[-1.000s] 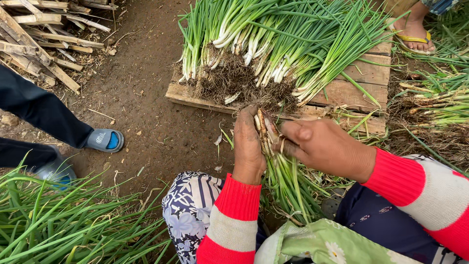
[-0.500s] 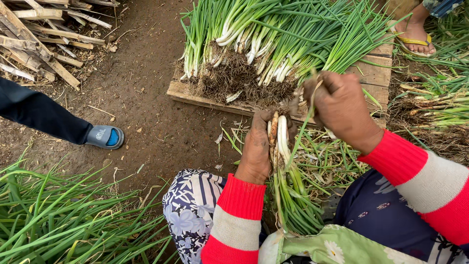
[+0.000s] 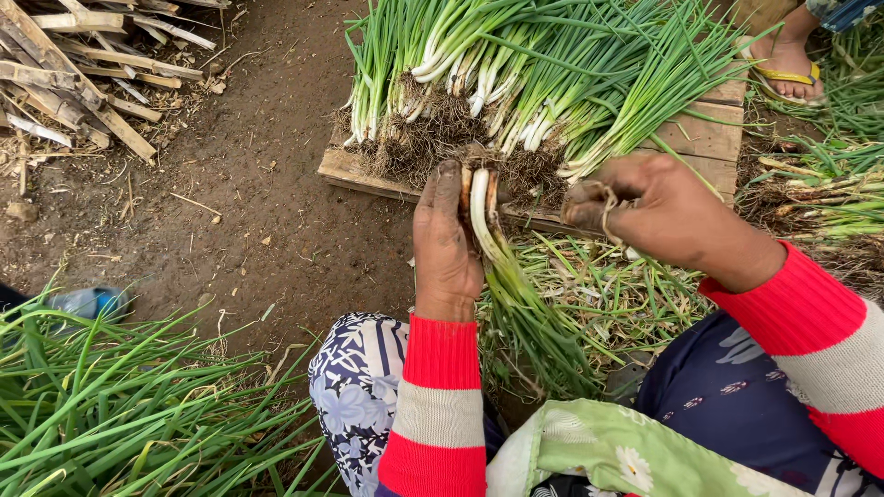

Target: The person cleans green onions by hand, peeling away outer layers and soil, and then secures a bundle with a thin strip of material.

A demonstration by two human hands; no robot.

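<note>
Since half a second ago, the right hand (image 3: 663, 216) is pulling away toward 3 o'clock from the bunch, and the blue sandal at 9 o'clock is sliding almost out of view. That hand is curling shut around a tuft of stripped roots and skin, fingers pressed together, probably so the peelings come off clear of the cleaned stalks.

At the centre, the left hand (image 3: 448, 244) is gripping a small bunch of green onions (image 3: 502, 276), fingers wrapped round the white ends. The bulbs are pointing toward 12 o'clock and the green tops are trailing back toward 6 o'clock over the lap, which is keeping the root ends out where the other hand can reach them.

Just past the bulbs, at 12 o'clock, a heap of green onions (image 3: 516, 74) is lying on a wooden pallet (image 3: 704, 138), roots facing the person, seemingly for easy picking. Discarded leaves (image 3: 608, 294) are littering the ground at 4 o'clock. More green tops (image 3: 120, 405) are lying at 8 o'clock, split wood (image 3: 69, 83) at 10 o'clock, and another person's foot in a yellow sandal (image 3: 787, 64) is standing at 1 o'clock.
</note>
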